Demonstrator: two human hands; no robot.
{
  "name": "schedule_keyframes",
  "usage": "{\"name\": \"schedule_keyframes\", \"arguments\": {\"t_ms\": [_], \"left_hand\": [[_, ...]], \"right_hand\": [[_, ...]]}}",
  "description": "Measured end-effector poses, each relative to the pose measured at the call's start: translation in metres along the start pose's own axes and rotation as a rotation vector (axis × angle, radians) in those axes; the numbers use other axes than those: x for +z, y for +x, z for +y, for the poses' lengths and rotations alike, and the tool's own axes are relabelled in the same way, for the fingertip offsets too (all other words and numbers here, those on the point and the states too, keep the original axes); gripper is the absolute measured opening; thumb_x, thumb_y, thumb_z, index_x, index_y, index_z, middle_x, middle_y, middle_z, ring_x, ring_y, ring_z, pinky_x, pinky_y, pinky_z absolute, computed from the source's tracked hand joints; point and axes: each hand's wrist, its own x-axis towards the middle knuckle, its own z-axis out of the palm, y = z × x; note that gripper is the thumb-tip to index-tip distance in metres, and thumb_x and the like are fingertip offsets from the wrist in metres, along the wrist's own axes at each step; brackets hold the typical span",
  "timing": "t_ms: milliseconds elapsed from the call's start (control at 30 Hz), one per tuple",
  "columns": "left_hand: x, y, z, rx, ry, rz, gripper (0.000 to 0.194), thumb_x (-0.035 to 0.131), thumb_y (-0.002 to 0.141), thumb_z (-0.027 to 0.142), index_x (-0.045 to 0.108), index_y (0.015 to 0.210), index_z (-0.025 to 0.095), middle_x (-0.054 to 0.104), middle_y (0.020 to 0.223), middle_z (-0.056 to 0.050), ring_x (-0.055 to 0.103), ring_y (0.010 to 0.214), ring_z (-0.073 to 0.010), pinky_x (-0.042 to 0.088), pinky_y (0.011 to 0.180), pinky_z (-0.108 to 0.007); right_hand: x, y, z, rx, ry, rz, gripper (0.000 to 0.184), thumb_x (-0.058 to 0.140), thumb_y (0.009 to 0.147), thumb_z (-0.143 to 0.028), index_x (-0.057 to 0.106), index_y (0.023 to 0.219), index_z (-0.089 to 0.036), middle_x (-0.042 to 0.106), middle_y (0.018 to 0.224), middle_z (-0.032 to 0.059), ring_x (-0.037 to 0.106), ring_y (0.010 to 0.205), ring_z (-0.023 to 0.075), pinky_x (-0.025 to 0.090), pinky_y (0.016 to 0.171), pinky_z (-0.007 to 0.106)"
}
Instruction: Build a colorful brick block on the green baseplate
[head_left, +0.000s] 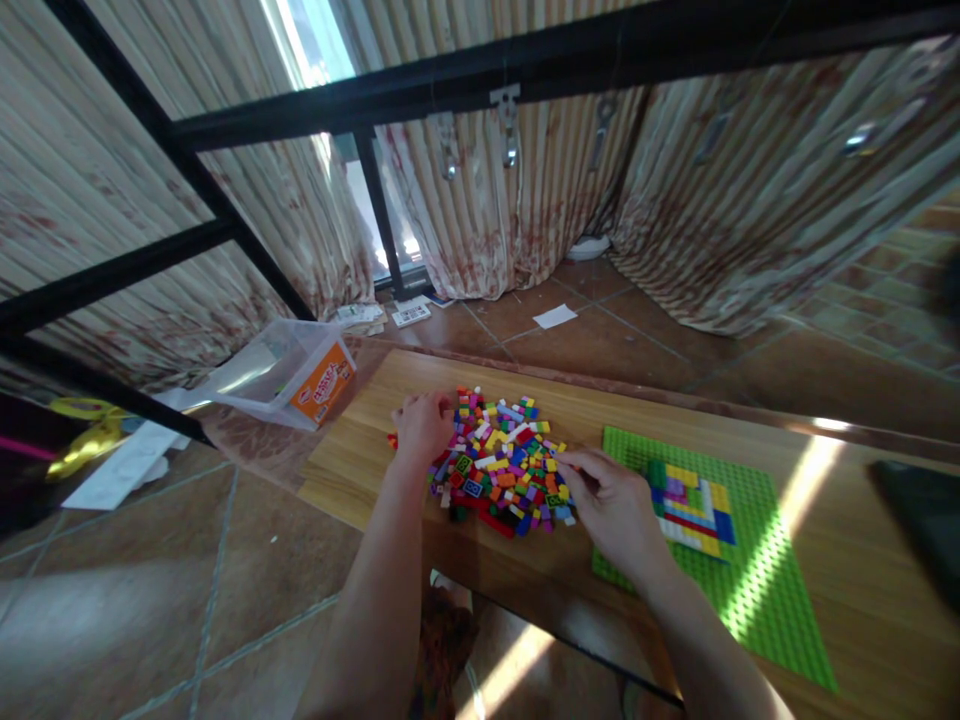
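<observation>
Baseplate [787,600]: green, on wooden table [885,600], right side; near edge slants toward viewer rightward, long axis unclear.
Brick build [694,510]: flat, atop baseplate.
Right hand [611,500]: thumb and index together at pile's right edge; cannot tell if gripping.
Brick pile [502,462]: loose, between hands.
Left hand [425,425]: fingers curled at pile's left edge; grip hidden.

Wood-grain desk [349,445] bears a loose heap of multicoloured bricks [499,465]; right of it, a green studded baseplate [754,490] carrying a flat brick assembly [694,512]; far right, a dark item [916,520].
</observation>
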Motion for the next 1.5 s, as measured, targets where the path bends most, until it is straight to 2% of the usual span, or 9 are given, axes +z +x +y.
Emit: {"name": "schedule_keyframes", "arguments": {"t_ms": [167, 267, 433, 533, 733, 933, 1100, 1333, 1500], "left_hand": [[0.003, -0.003, 0.012, 0.048, -0.038, 0.031, 0.026, 0.057, 0.083, 0.042, 0.068, 0.097, 0.024, 0.072, 0.099, -0.008, 0.058, 0.104, -0.0307, 0.040, 0.089, -0.044], [0.007, -0.004, 0.018, 0.055, -0.037, 0.025, 0.026, 0.062, 0.079, 0.035, 0.067, 0.102, 0.025, 0.072, 0.100, -0.006, 0.058, 0.104, -0.0303, 0.039, 0.091, -0.044], [0.006, -0.002, 0.019, 0.018, -0.041, 0.038, 0.022, 0.056, 0.081, 0.025, 0.070, 0.099, 0.023, 0.072, 0.096, -0.009, 0.060, 0.103, -0.0296, 0.041, 0.091, -0.044], [-0.001, 0.000, 0.013, 0.007, -0.195, 0.036, 0.022, 0.055, 0.081, 0.021, 0.071, 0.096, 0.020, 0.073, 0.095, -0.010, 0.063, 0.097, -0.0273, 0.044, 0.087, -0.040], [-0.014, -0.020, 0.025, 0.147, -0.963, -0.240, 0.021, 0.064, 0.078, 0.028, 0.071, 0.094, 0.017, 0.071, 0.079, -0.002, 0.062, 0.070, -0.0159, 0.047, 0.065, -0.026], [-0.016, -0.056, 0.065, 0.382, -1.247, -0.468, 0.021, 0.066, 0.080, 0.023, 0.069, 0.100, 0.017, 0.069, 0.100, -0.006, 0.063, 0.092, -0.0180, 0.048, 0.086, -0.030], [-0.014, -0.064, 0.078, 0.378, -1.314, -0.478, 0.027, 0.068, 0.079, 0.022, 0.065, 0.105, 0.016, 0.066, 0.102, -0.006, 0.061, 0.091, -0.0165, 0.049, 0.082, -0.028], [-0.016, -0.067, 0.083, 0.336, -1.319, -0.474, 0.019, 0.070, 0.079, 0.025, 0.067, 0.094, 0.014, 0.066, 0.083, -0.003, 0.059, 0.076, -0.0142, 0.048, 0.072, -0.025], [-0.013, -0.070, 0.086, 0.271, -1.315, -0.449, 0.017, 0.072, 0.075, 0.024, 0.069, 0.089, 0.014, 0.066, 0.079, -0.003, 0.059, 0.073, -0.0139, 0.048, 0.070, -0.025]], "right_hand": [[0.000, 0.000, 0.001, -0.010, -0.008, -0.009, 0.020, 0.051, 0.091, -0.027, 0.070, 0.091, -0.022, 0.071, 0.091, 0.0051, 0.067, 0.081, 0.0190, 0.052, 0.073, 0.030], [0.000, -0.001, 0.002, -0.008, -0.009, -0.007, 0.019, 0.051, 0.091, -0.027, 0.070, 0.091, -0.022, 0.071, 0.090, 0.0048, 0.067, 0.081, 0.0187, 0.052, 0.073, 0.030], [-0.001, -0.001, 0.001, -0.004, -0.006, -0.001, 0.019, 0.052, 0.090, -0.026, 0.070, 0.091, -0.021, 0.071, 0.090, 0.0050, 0.067, 0.080, 0.0185, 0.052, 0.071, 0.029], [-0.002, 0.000, -0.001, 0.005, 0.027, 0.012, 0.019, 0.052, 0.090, -0.027, 0.071, 0.089, -0.021, 0.071, 0.089, 0.0055, 0.067, 0.079, 0.0190, 0.052, 0.071, 0.030], [0.001, 0.000, -0.009, 0.137, 0.326, 0.044, 0.022, 0.057, 0.088, -0.033, 0.071, 0.099, -0.020, 0.072, 0.093, 0.0066, 0.066, 0.084, 0.0190, 0.052, 0.074, 0.030], [0.001, 0.006, -0.014, 0.167, 0.698, 0.104, 0.031, 0.074, 0.074, -0.034, 0.070, 0.102, -0.023, 0.072, 0.086, 0.0012, 0.066, 0.075, 0.0154, 0.054, 0.069, 0.027], [-0.004, 0.005, -0.014, 0.149, 0.663, 0.158, 0.014, 0.073, 0.077, -0.029, 0.072, 0.089, -0.022, 0.072, 0.084, 0.0016, 0.065, 0.075, 0.0142, 0.052, 0.069, 0.026], [-0.005, 0.004, -0.019, 0.160, 0.731, 0.159, 0.017, 0.074, 0.075, -0.031, 0.071, 0.089, -0.022, 0.073, 0.082, 0.0013, 0.066, 0.072, 0.0139, 0.054, 0.067, 0.025], [-0.005, 0.004, -0.019, 0.220, 0.735, 0.157, 0.017, 0.073, 0.076, -0.034, 0.072, 0.084, -0.019, 0.070, 0.071, 0.0002, 0.061, 0.059, 0.0112, 0.051, 0.057, 0.023]]}}
